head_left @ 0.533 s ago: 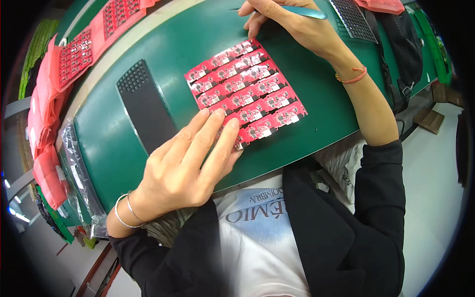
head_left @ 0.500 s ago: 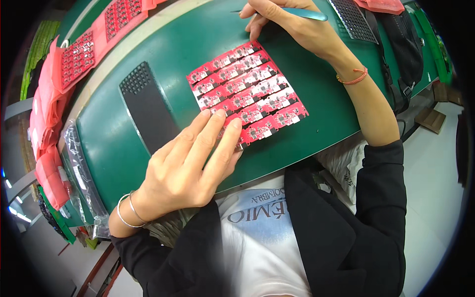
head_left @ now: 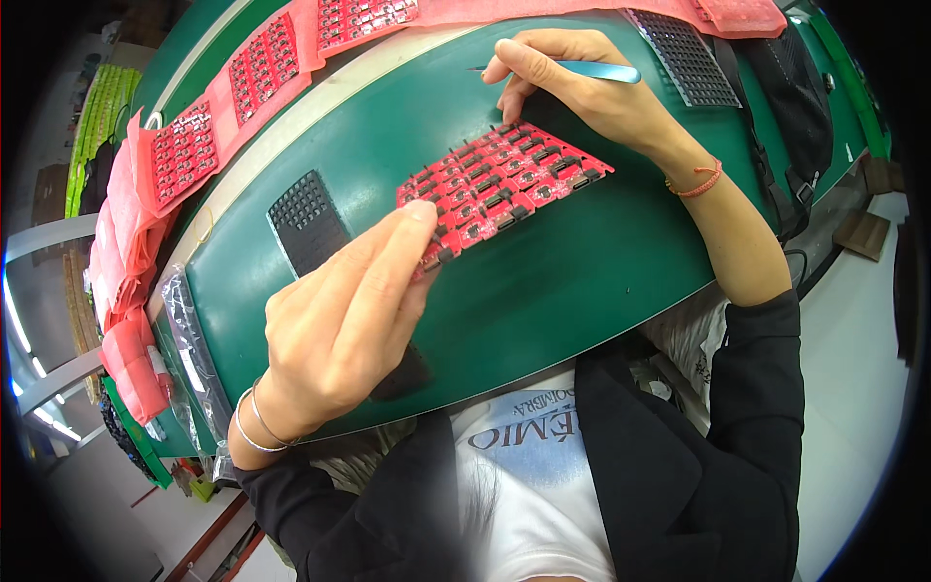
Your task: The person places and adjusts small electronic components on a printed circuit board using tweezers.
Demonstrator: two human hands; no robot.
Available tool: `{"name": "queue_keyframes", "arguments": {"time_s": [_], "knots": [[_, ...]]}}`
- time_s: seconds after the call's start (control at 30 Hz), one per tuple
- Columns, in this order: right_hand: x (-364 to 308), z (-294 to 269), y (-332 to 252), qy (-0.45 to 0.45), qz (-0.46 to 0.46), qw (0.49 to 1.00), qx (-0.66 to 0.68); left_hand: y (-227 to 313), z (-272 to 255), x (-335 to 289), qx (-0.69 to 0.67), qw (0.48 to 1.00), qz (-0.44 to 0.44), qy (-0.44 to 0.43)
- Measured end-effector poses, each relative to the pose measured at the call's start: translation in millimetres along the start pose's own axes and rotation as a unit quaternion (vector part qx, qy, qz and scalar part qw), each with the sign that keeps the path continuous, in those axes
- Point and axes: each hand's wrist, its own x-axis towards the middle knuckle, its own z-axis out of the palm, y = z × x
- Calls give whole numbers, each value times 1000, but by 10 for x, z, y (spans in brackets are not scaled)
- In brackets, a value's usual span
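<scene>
My left hand [head_left: 339, 306] pinches the near left corner of a red circuit board panel [head_left: 504, 184], tilted and raised off the green table. Rows of small black components cover the face that shows. In my right hand [head_left: 582, 82] lies a pair of blue tweezers [head_left: 599, 71], held across the fingers with its thin tip pointing left. Fingertips of that hand are at the panel's far edge; whether they grip it I cannot tell. A black perforated strip [head_left: 308, 218] lies on the table to the left, partly covered by my left hand.
Pink foam sheeting [head_left: 215, 97] runs along the far and left side, bearing several red board panels [head_left: 264, 68]. Another black perforated sheet [head_left: 684, 58] lies at the far right beside a black strap bag [head_left: 790, 116]. Clear plastic bags [head_left: 189, 339] rest at the left edge of the green table [head_left: 543, 281].
The panel has gone from lying flat to raised and tilted, and its visible face now shows black parts instead of silvery patches. My left hand has taken its corner. The view has shifted slightly.
</scene>
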Motion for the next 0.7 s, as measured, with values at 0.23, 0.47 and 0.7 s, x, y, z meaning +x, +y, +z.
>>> {"name": "queue_keyframes", "arguments": {"time_s": [0.23,0.47,0.7], "knots": [[14,-141,-118,61,-45,996,39,-84,-127,260,-30,998,-62,-12],[-53,-824,-505,370,-179,908,82,-317,-19,848,33,998,41,43],[-141,-1678,-225,590,-178,785,-68,-711,826,1955,147,963,193,117]]}}
